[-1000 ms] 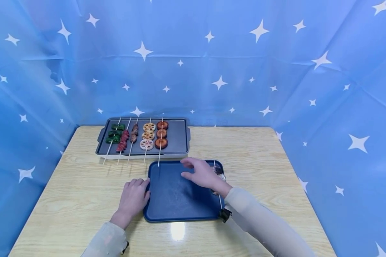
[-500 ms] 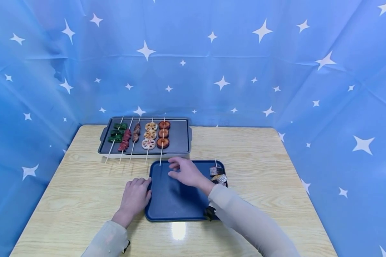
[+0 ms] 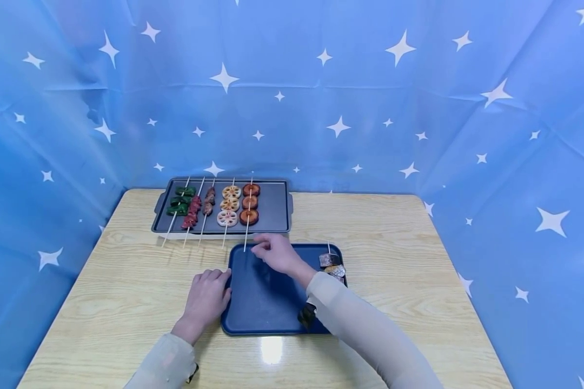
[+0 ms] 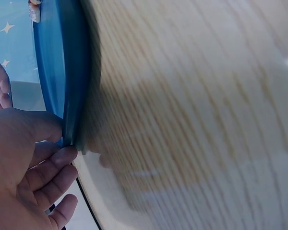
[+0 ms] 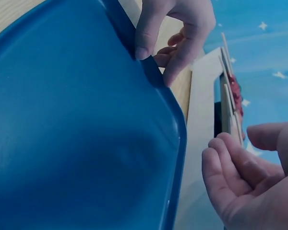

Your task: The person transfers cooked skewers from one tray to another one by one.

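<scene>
My left hand [image 3: 206, 294] grips the left rim of a blue tray [image 3: 267, 316]; in the left wrist view its thumb [image 4: 48, 125] lies over the rim and the fingers are outside it. My right hand [image 3: 278, 254] hovers over the tray's back left part, fingers bent, thumb apart from them in the right wrist view, nothing seen between them. Its fingertips are close to the stick end of a skewer of orange-brown round slices [image 3: 249, 217]. That skewer lies on a dark griddle [image 3: 274, 208], its stick reaching past the front edge over the blue tray.
Left of it on the griddle lie skewers of lotus root slices [image 3: 227, 218], brown meat [image 3: 208, 201], red meat [image 3: 192, 212] and green pepper [image 3: 177, 209]. A skewer of dark silvery pieces [image 3: 330, 260] lies at the blue tray's right edge, partly hidden by my right sleeve [image 3: 365, 329].
My right hand has moved left over the blue tray, up to the stick of the round-slice skewer, with thumb and fingers drawn closer together. The left hand stays on the tray rim.
</scene>
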Demonstrator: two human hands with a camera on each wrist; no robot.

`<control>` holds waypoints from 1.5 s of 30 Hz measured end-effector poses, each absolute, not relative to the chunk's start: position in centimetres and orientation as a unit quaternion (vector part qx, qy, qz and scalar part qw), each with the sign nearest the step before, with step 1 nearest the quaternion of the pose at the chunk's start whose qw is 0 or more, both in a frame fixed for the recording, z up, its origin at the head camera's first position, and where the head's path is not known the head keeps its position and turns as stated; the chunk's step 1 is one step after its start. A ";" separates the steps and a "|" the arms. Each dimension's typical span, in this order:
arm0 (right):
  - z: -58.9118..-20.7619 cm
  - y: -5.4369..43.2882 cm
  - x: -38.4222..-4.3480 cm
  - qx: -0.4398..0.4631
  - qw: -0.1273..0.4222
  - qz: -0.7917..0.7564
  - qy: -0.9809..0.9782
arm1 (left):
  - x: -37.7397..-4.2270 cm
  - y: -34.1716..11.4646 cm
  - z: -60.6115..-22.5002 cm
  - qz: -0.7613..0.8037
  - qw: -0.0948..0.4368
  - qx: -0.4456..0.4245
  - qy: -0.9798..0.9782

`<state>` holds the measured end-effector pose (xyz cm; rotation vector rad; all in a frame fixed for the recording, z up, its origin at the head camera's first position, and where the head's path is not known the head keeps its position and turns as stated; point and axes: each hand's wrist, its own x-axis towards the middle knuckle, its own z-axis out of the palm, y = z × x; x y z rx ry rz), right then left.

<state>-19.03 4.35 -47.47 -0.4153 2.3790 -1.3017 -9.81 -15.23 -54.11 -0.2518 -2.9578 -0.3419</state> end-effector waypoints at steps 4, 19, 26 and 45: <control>-47.5 3.8 -19.2 -0.135 0.208 -0.477 0.843 | -9.8 -15.2 -54.1 -0.114 0.074 -0.084 -0.987; -47.8 1.8 -19.8 -0.077 0.236 -0.539 0.805 | -9.9 -15.3 -54.3 -0.103 0.081 -0.090 -0.987; -47.9 1.4 -20.2 -0.071 0.241 -0.535 0.806 | -9.9 -15.3 -54.1 -0.099 0.085 -0.091 -0.987; -47.5 1.7 -20.6 -0.004 0.280 -0.601 0.748 | -9.8 -15.1 -54.2 -0.101 0.083 -0.090 -0.987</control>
